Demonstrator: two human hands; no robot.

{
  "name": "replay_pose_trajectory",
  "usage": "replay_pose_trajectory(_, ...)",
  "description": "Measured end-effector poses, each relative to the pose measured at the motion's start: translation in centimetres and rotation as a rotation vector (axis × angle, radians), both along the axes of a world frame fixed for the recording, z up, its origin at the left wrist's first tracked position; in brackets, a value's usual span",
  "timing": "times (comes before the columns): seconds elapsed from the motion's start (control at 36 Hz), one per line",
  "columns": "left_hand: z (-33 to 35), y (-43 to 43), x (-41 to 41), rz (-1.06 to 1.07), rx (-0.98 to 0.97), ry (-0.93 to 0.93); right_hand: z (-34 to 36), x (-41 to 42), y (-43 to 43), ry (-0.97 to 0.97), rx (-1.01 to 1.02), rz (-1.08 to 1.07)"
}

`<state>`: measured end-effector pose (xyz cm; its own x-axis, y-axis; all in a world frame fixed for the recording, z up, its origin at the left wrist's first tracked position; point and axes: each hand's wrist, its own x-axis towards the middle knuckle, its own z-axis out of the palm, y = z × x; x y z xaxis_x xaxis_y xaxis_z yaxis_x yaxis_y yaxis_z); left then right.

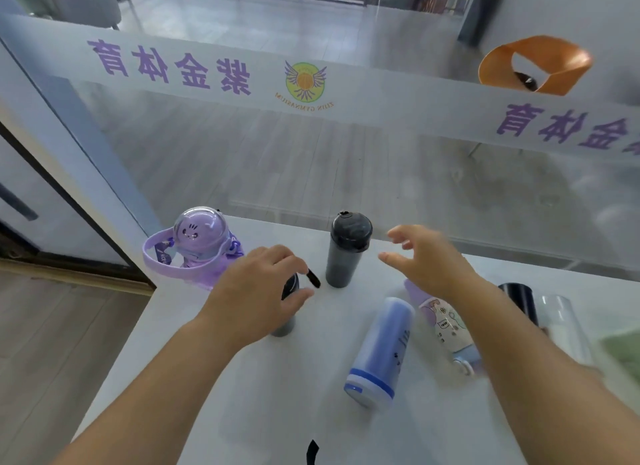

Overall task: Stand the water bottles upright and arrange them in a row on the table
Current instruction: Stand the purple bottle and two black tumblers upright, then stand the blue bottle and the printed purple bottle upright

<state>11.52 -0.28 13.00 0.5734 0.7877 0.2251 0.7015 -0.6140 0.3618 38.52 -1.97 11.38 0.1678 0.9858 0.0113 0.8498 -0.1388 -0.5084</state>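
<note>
A purple bunny bottle with a strap stands upright at the table's back left. Right of it a dark grey bottle stands upright. My left hand is closed over the top of another dark bottle standing between those two, nearer me. My right hand hovers open, right of the grey bottle, holding nothing. A blue bottle lies on its side in front. A purple cartoon bottle lies partly under my right forearm. A dark blue bottle and a clear bottle are at the right.
The white table ends at a left edge above a wooden floor. A glass wall with purple lettering runs right behind the table. A black strap end shows at the front. Something green sits at the far right.
</note>
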Motion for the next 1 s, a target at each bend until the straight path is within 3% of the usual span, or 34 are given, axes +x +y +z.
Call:
replay_pose_trajectory(0.14,-1.1,-1.9,1.7,-0.113,-0.002,0.034,-1.2,1.5,-5.1,-0.01,-0.092,-0.059)
replay_pose_trajectory(0.36,-5.2,-4.5,5.1,-0.178,-0.237,0.244,-3.9,4.1,-11.6,-0.058,-0.29,-0.196)
replay_pose_trajectory(0.58,-9.8,-6.7,9.0,-0.058,-0.485,0.389,-7.2,7.3,-13.8,-0.141,-0.373,-0.321)
replay_pose_trajectory(0.78,-12.7,-9.3,11.6,0.128,-0.716,0.322,-10.1,9.3,-14.1,-0.129,-0.441,-0.305)
replay_pose_trajectory(1.0,-14.1,-11.3,13.0,0.266,-0.813,0.174,-12.3,10.2,-14.5,-0.188,-0.464,-0.198)
